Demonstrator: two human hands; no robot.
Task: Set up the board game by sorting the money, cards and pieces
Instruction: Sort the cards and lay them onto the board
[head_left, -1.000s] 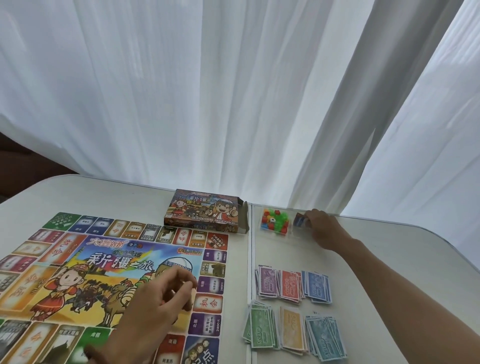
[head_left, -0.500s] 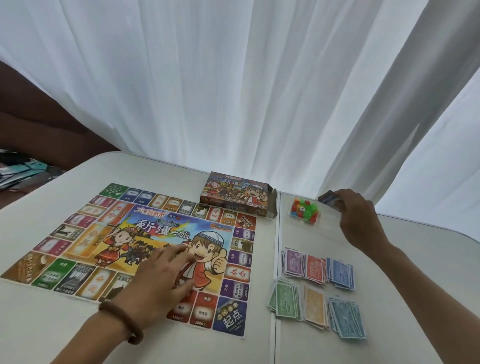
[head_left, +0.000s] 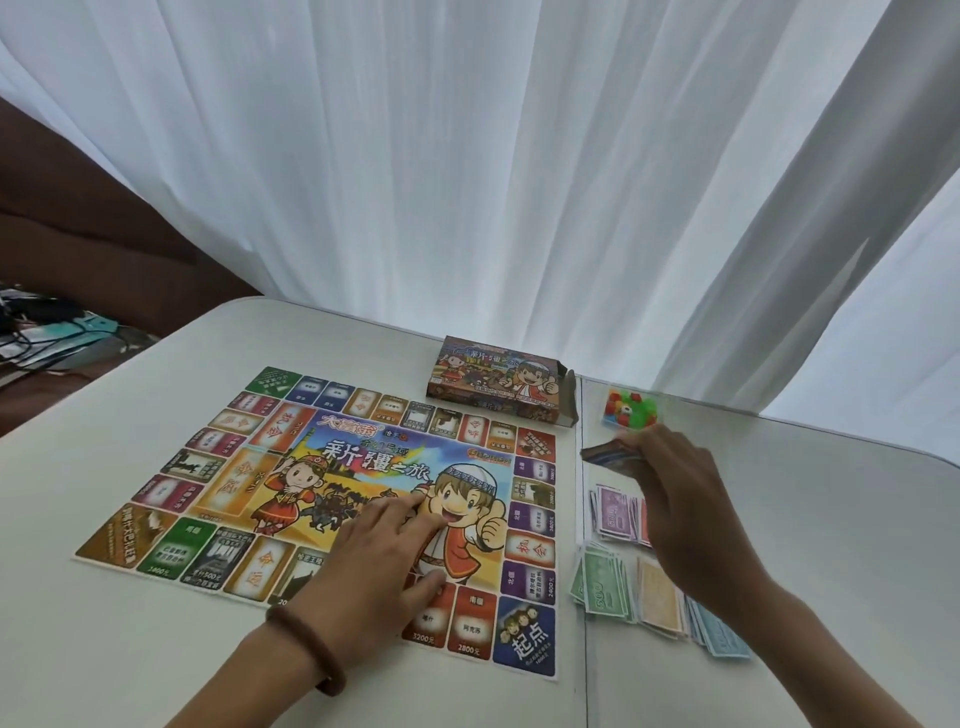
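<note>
"Holding the card deck (head_left: 605, 457) pinched in the right hand (head_left: 691, 499), raised near the purple notes (head_left: 613, 512), just right of the board (head_left: 249, 467). Where should it land?"

"On a bare patch of table (head_left: 831, 519), I'd say, between those purple notes and the bag of pieces (head_left: 628, 410) at the far side, so nothing mixes."

"And the left hand (head_left: 379, 551)?"

"Fingers straight, flat on the board's middle, gripping nothing. Good, it pins the sheet. Lower the deck level and square its edges before letting go. A tilted release would likely fan cards onto the green notes (head_left: 597, 582) nearer you."
</note>
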